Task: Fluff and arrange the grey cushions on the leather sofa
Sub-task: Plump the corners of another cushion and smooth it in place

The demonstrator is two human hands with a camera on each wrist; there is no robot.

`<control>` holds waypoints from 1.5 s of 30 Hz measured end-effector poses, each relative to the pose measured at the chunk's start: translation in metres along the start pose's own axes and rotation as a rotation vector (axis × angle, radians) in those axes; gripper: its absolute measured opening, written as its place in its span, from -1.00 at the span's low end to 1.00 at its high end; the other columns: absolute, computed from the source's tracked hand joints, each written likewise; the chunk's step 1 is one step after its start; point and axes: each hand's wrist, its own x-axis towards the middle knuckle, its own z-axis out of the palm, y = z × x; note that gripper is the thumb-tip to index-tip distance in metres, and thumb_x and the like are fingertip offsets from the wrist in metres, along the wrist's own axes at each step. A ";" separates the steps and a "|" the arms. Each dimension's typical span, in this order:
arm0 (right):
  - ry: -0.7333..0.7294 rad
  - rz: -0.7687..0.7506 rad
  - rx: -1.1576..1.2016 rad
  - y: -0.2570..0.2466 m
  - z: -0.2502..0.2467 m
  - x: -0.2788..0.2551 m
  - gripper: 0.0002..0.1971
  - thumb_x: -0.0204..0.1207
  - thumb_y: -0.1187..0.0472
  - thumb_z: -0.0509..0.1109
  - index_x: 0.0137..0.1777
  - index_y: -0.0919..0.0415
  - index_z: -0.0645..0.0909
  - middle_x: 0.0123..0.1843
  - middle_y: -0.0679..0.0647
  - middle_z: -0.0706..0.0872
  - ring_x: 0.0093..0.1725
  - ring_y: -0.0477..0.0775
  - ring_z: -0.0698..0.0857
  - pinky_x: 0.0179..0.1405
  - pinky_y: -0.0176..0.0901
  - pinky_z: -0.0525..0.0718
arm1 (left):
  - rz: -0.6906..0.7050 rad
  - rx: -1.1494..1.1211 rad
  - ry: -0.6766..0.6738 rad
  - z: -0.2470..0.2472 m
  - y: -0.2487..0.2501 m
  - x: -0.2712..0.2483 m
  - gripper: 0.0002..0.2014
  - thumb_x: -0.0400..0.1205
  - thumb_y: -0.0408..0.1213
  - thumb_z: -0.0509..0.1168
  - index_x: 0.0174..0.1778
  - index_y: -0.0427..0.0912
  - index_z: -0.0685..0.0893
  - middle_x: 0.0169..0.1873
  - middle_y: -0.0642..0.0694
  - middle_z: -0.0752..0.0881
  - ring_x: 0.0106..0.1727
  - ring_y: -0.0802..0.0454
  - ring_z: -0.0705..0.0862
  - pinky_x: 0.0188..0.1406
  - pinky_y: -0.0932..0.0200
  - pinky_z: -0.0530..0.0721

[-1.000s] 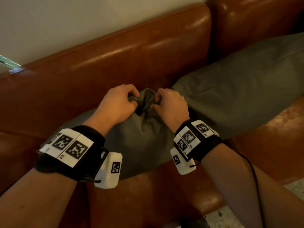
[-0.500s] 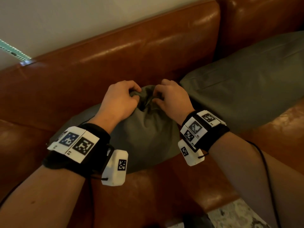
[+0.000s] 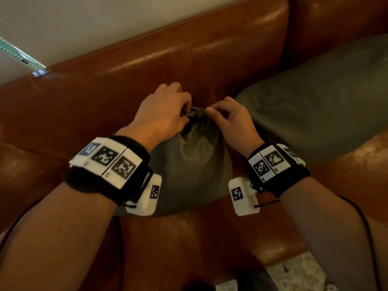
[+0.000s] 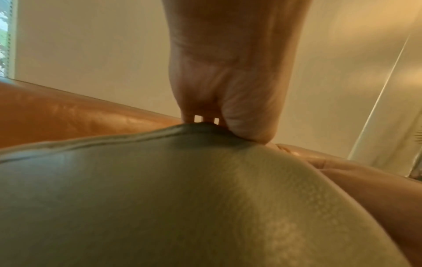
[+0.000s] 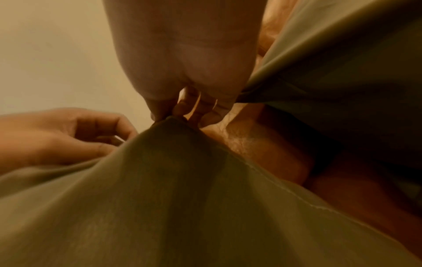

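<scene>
A grey cushion (image 3: 189, 164) stands on the brown leather sofa (image 3: 147, 66), its upper corner bunched to a peak. My left hand (image 3: 168, 114) grips that bunched fabric from the left, fingers curled into it. My right hand (image 3: 226, 118) pinches the same peak from the right between thumb and fingertips. In the right wrist view the right hand (image 5: 173, 112) pinches the cushion (image 5: 182, 198) tip, and the left hand (image 5: 68, 133) curls into the fabric beside it. The left wrist view has the left hand (image 4: 228, 117) pressed onto the cushion (image 4: 182, 198) top seam. A second grey cushion (image 3: 319, 106) leans at the right.
The sofa backrest (image 3: 189, 59) rises just behind the hands, with a pale wall (image 3: 105, 22) above it. The seat's front edge (image 3: 273, 255) meets a speckled floor (image 3: 300, 276) at bottom right. Cables (image 3: 369, 238) trail from my wrist bands.
The cushion's corner has been drawn up into a narrower peak, and both hands have shifted up and slightly right on it. The right hand now pinches rather than grips.
</scene>
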 end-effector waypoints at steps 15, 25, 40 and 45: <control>0.076 -0.280 -0.253 -0.001 0.006 -0.004 -0.75 0.49 0.01 0.49 0.11 0.05 0.66 0.05 -0.02 0.51 0.07 -0.04 0.52 0.10 -0.18 0.54 | -0.276 -0.566 -0.035 0.007 -0.016 0.000 -0.79 0.76 -0.21 0.17 0.05 -0.24 0.65 0.07 0.00 0.54 0.05 0.03 0.53 0.02 0.15 0.40; 0.034 -0.095 -0.091 -0.007 0.002 0.006 -0.82 0.59 0.05 0.43 -0.19 0.10 0.66 -0.22 -0.10 0.62 -0.18 -0.13 0.60 -0.13 -0.28 0.55 | -0.373 -0.781 -0.044 0.012 -0.012 -0.003 -0.80 0.74 -0.18 0.21 -0.20 0.00 0.62 -0.05 0.03 0.66 0.00 0.02 0.62 0.11 -0.01 0.58; -0.128 0.522 0.596 -0.023 0.007 0.014 -0.66 0.65 0.03 0.36 0.10 0.34 0.72 0.03 0.24 0.81 0.05 0.16 0.79 0.12 -0.03 0.73 | -0.259 -0.612 -0.158 -0.006 -0.010 0.000 -0.90 0.66 -0.17 0.34 -0.06 -0.08 0.72 -0.08 0.04 0.65 -0.08 0.11 0.60 -0.07 0.17 0.52; 0.106 0.089 -0.196 -0.051 -0.005 -0.005 -0.54 0.42 -0.28 0.47 -0.30 0.13 0.51 -0.38 -0.07 0.58 -0.37 -0.14 0.56 -0.41 -0.31 0.48 | -0.483 -0.984 -0.236 -0.010 -0.008 -0.002 -0.76 0.69 -0.28 0.27 -0.31 -0.08 0.65 -0.39 -0.04 0.67 -0.31 0.05 0.65 -0.18 0.09 0.67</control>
